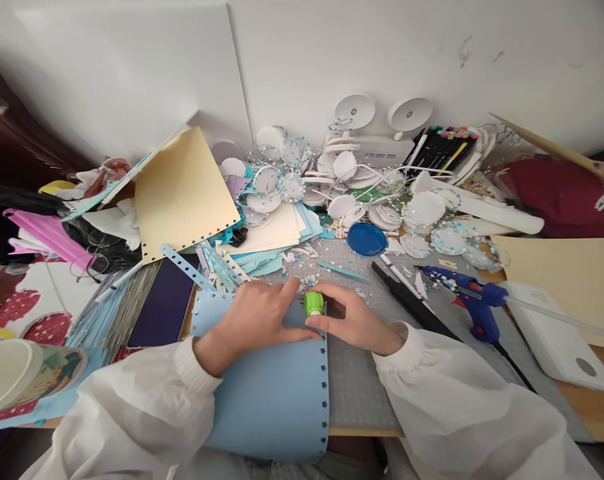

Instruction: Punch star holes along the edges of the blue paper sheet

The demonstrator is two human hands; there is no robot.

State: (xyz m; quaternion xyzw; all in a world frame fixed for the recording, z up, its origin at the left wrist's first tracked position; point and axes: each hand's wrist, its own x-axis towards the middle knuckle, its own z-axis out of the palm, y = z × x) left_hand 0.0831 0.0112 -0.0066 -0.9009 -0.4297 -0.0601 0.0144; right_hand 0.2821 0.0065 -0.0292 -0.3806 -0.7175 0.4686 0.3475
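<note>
A light blue sheet of paper (267,393) lies before me and hangs over the table's front edge. Star-shaped holes run along its right edge and part of its top. My right hand (352,317) grips a small bright green craft punch (313,304) between thumb and fingers, at the sheet's upper right corner. Just left of the punch, my left hand (255,317) rests on the paper with thumb and index finger spread apart. Its other fingers are partly hidden.
A grey cutting mat (357,387) lies under the work. To the right are a blue glue gun (475,297) and a black-handled tool (407,293). Behind are a blue lid (367,239) and white discs. A cream sheet (182,193) and a paper cup (27,373) stand left.
</note>
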